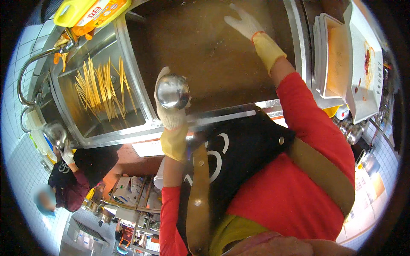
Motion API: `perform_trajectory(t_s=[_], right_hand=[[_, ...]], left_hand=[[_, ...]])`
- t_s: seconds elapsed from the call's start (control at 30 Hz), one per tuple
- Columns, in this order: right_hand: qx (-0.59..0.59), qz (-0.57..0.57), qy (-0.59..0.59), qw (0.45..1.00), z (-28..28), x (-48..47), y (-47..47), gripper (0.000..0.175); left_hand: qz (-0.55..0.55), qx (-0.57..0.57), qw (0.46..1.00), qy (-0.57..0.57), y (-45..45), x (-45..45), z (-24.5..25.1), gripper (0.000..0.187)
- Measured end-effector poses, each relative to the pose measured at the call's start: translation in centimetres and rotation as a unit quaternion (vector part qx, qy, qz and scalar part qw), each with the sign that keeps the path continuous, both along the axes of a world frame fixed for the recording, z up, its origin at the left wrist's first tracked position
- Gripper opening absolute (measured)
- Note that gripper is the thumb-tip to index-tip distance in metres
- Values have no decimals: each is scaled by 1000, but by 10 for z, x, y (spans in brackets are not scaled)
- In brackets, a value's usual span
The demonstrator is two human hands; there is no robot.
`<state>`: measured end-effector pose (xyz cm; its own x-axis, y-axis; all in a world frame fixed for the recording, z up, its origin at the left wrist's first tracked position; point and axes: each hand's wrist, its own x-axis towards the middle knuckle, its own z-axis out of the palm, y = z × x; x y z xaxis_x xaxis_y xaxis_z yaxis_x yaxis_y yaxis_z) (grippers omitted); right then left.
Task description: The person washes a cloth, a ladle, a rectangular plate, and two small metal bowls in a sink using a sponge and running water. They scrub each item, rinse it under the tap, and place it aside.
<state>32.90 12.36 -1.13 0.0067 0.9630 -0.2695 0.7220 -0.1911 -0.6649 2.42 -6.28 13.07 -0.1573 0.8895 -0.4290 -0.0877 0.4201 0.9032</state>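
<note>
My left hand [171, 118], in a white knit glove with a yellow cuff, grips a round, shiny steel bowl [173, 92]. Its curved outside faces the camera, so the inside is hidden. This hand is at the near left corner of a large steel sink basin [291, 41] holding murky brown water [208, 57]. My right hand [245, 24], gloved the same way, reaches over the basin's far right part with its fingers apart and nothing in them. Whether its fingertips touch the water is hard to tell.
Left of the basin, a smaller sink [131, 67] holds many bamboo skewers [102, 89]. A yellow detergent jug [93, 12] and a curved faucet [24, 73] stand beyond. White trays [323, 57] and a stained white dish [365, 73] sit at right. A co-worker [73, 182] at left holds a metal vessel [56, 134].
</note>
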Motion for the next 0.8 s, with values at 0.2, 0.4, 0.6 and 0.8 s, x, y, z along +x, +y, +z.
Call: perform_trajectory(t_s=[0.2, 0.4, 0.6, 0.8], right_hand=[[-64, 63, -293, 952, -130, 8, 44, 74], [-137, 209, -311, 917, -143, -8, -38, 56], [-26, 136, -301, 944, -118, -38, -119, 39], [-109, 219, -321, 915, -146, -50, -103, 29]], left_hand=[[103, -25, 994, -34, 48, 5, 28, 55], [121, -22, 991, 52, 55, -5, 40, 54], [101, -24, 983, 154, 66, -17, 46, 53], [22, -89, 967, 237, 70, -17, 64, 47]])
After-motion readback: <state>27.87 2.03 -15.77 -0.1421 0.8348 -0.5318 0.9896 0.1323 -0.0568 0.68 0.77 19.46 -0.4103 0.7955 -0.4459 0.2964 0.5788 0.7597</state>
